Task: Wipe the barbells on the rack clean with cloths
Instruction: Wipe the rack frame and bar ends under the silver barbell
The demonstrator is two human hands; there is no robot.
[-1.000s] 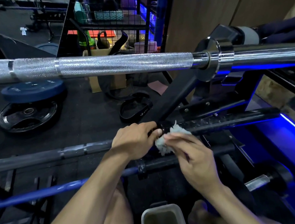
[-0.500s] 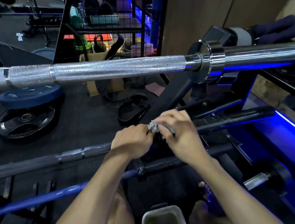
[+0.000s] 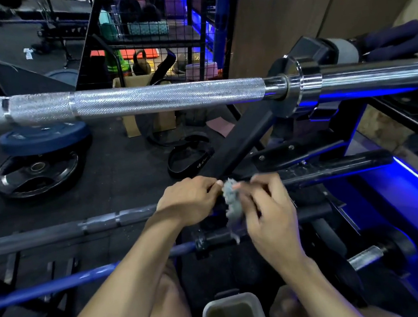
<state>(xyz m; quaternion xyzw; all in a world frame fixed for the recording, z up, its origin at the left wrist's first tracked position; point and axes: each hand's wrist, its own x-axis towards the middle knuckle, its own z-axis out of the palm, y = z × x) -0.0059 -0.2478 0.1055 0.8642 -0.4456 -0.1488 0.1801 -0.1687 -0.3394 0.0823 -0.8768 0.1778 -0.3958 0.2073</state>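
Note:
A dark barbell [image 3: 55, 233] runs across the middle of the rack, its black sleeve [image 3: 334, 167] reaching right. My left hand [image 3: 189, 202] grips this bar near the collar. Right beside it my right hand [image 3: 268, 209] pinches a small grey cloth [image 3: 231, 205], which hangs against the bar between the two hands. A silver knurled barbell [image 3: 144, 102] lies across the rack higher up. Lower down runs a blue barbell [image 3: 60, 282] with a black collar [image 3: 212, 240].
A grey plastic tub [image 3: 233, 314] stands between my knees at the bottom. Weight plates [image 3: 36, 172] lie on the black floor at left, and a dark belt [image 3: 189, 158] lies further in. A wire shelf [image 3: 147, 35] stands behind. A short dumbbell handle [image 3: 367, 257] sticks out at lower right.
My right hand has come down and to the right off the top of the bar, and the cloth now hangs lower between my hands. My left hand keeps its grip.

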